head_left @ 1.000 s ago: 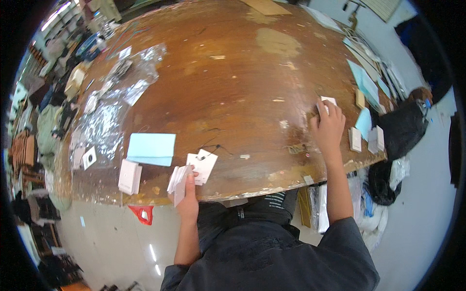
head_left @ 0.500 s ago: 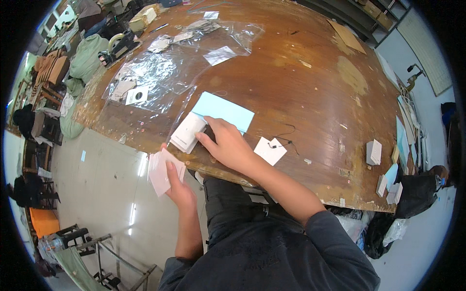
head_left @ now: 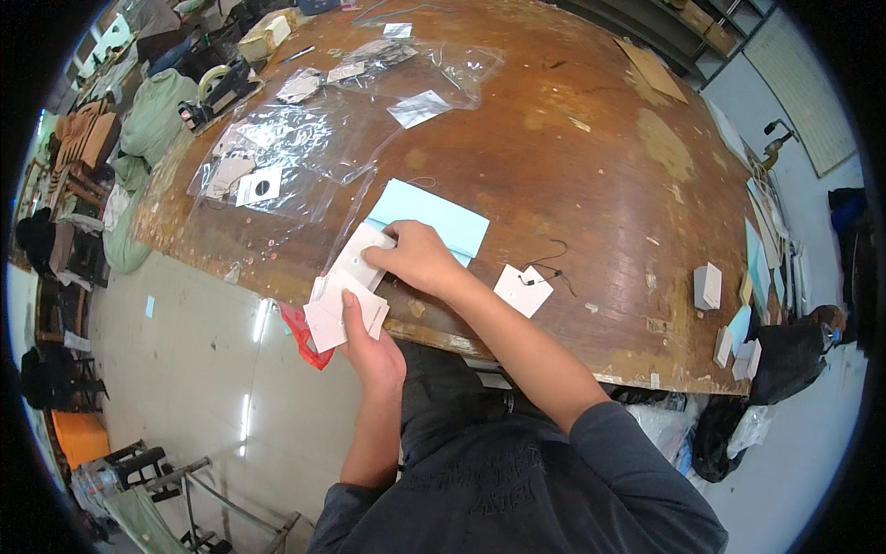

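Pale cards are spread like a small fan in the left hand, at the near edge of the big brown table. The left thumb presses on top of them and the other fingers are tucked under, so this hand grasps the fan. The top of the fan covers the low end of a white pile, which is by the edge of the table. The right hand reaches across to this pile. Its thumb and fingers are bent and grasp the pile's right side, near the far end. I cannot tell if any card there is lifted up. Just past the right hand lies a light blue sheet, set at a slant. To the right of it is a white square card with a thin black string by it. A shiny clear bag lies on the left part of the table. A white tag with a black dot is on it or in it; I cannot tell which. Something red peeks out behind the fan. Far over on the right, a small white stack stands on the table.
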Action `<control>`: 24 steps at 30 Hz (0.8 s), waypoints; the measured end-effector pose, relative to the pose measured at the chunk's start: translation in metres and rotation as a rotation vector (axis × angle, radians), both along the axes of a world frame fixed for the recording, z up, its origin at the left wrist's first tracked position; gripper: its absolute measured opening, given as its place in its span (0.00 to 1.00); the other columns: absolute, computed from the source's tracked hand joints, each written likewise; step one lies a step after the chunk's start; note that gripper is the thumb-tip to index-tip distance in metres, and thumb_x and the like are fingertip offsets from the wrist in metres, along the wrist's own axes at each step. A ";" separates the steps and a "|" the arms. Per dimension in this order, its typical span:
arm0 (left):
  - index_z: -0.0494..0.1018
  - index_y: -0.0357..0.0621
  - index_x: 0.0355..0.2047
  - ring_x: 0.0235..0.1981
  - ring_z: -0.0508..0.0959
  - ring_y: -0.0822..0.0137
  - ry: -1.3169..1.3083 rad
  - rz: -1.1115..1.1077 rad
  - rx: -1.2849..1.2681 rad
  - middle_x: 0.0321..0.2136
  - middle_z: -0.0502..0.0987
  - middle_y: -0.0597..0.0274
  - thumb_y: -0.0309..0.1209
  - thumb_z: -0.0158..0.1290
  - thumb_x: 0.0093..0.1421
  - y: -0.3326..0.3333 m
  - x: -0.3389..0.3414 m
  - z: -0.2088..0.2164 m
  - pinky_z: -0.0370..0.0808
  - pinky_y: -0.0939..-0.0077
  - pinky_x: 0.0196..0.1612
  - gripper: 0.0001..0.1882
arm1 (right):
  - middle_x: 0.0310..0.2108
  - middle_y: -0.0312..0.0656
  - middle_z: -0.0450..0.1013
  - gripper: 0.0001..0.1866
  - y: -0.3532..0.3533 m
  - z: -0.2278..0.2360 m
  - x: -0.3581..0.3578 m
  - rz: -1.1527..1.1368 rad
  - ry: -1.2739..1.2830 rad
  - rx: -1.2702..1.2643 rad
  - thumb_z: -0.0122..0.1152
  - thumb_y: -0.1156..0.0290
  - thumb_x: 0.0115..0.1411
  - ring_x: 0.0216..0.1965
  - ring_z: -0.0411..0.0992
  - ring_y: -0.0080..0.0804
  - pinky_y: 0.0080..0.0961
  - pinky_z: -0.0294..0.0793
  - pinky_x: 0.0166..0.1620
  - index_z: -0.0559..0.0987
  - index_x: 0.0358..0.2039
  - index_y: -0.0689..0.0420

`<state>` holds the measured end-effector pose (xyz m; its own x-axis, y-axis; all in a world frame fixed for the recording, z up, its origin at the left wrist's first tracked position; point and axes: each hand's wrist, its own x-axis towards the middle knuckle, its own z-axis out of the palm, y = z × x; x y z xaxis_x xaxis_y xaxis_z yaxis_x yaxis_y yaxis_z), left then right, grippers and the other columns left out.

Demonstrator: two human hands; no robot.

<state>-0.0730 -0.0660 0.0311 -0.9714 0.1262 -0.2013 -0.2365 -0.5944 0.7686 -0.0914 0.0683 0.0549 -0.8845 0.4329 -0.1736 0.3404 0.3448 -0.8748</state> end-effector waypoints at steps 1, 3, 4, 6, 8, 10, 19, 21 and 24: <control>0.60 0.36 0.60 0.58 0.69 0.64 0.000 0.007 0.011 0.56 0.69 0.56 0.37 0.49 0.68 0.001 0.000 -0.002 0.63 0.66 0.61 0.25 | 0.31 0.58 0.76 0.28 -0.001 -0.001 0.001 -0.008 0.041 -0.016 0.64 0.57 0.48 0.35 0.76 0.48 0.35 0.74 0.42 0.77 0.38 0.73; 0.60 0.36 0.60 0.58 0.68 0.64 0.003 0.014 0.021 0.56 0.69 0.56 0.37 0.48 0.68 0.000 0.000 -0.006 0.63 0.66 0.61 0.25 | 0.35 0.57 0.76 0.29 -0.007 -0.004 0.002 -0.029 0.131 -0.037 0.65 0.57 0.47 0.37 0.75 0.45 0.34 0.73 0.43 0.76 0.39 0.73; 0.60 0.36 0.60 0.58 0.68 0.64 0.008 0.014 0.020 0.56 0.69 0.55 0.38 0.48 0.68 0.000 0.000 -0.008 0.62 0.66 0.62 0.25 | 0.37 0.55 0.74 0.29 -0.010 -0.007 0.003 -0.034 0.140 -0.091 0.66 0.59 0.48 0.39 0.74 0.40 0.31 0.72 0.43 0.74 0.42 0.71; 0.60 0.36 0.61 0.59 0.67 0.63 0.020 0.002 0.014 0.57 0.68 0.55 0.38 0.47 0.68 -0.001 0.000 -0.008 0.61 0.65 0.62 0.26 | 0.37 0.53 0.74 0.28 -0.014 -0.010 0.004 -0.063 0.163 -0.200 0.66 0.60 0.50 0.37 0.74 0.37 0.30 0.73 0.41 0.73 0.43 0.70; 0.59 0.36 0.62 0.61 0.66 0.62 -0.002 -0.007 -0.010 0.59 0.67 0.55 0.37 0.46 0.69 -0.001 0.003 -0.006 0.60 0.65 0.64 0.26 | 0.36 0.50 0.73 0.27 -0.011 -0.011 0.009 -0.072 0.131 -0.276 0.65 0.63 0.52 0.34 0.73 0.32 0.27 0.73 0.38 0.71 0.47 0.68; 0.57 0.36 0.64 0.63 0.63 0.62 0.096 -0.060 0.000 0.62 0.64 0.54 0.35 0.45 0.69 0.003 0.012 0.001 0.57 0.65 0.66 0.27 | 0.36 0.50 0.75 0.28 0.003 -0.006 0.020 -0.064 0.211 -0.378 0.66 0.62 0.50 0.35 0.75 0.33 0.28 0.74 0.38 0.72 0.46 0.68; 0.55 0.31 0.64 0.66 0.59 0.57 0.328 -0.638 -0.047 0.63 0.62 0.48 0.29 0.46 0.65 0.068 0.090 0.023 0.52 0.60 0.69 0.30 | 0.42 0.38 0.74 0.21 0.138 0.047 0.202 -0.265 0.341 -0.334 0.63 0.70 0.54 0.43 0.72 0.26 0.25 0.73 0.47 0.74 0.49 0.61; 0.59 0.33 0.63 0.64 0.62 0.63 0.280 -0.807 -0.007 0.63 0.64 0.53 0.26 0.48 0.65 0.087 0.110 0.023 0.56 0.68 0.66 0.26 | 0.39 0.38 0.75 0.21 0.176 0.052 0.253 -0.409 0.312 -0.298 0.64 0.70 0.53 0.39 0.74 0.27 0.26 0.75 0.44 0.75 0.48 0.60; 0.64 0.36 0.60 0.60 0.66 0.66 0.358 -0.929 -0.083 0.59 0.69 0.56 0.27 0.48 0.66 0.112 0.136 0.023 0.60 0.71 0.63 0.23 | 0.39 0.38 0.75 0.19 0.251 0.062 0.326 -0.579 0.297 -0.247 0.63 0.69 0.54 0.40 0.75 0.27 0.28 0.76 0.44 0.75 0.46 0.59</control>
<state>0.0626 0.0455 0.0544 -0.4996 0.8653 0.0411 -0.3264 -0.2320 0.9163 0.2343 0.3193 0.1168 -0.5481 0.8285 -0.1144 0.1440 -0.0412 -0.9887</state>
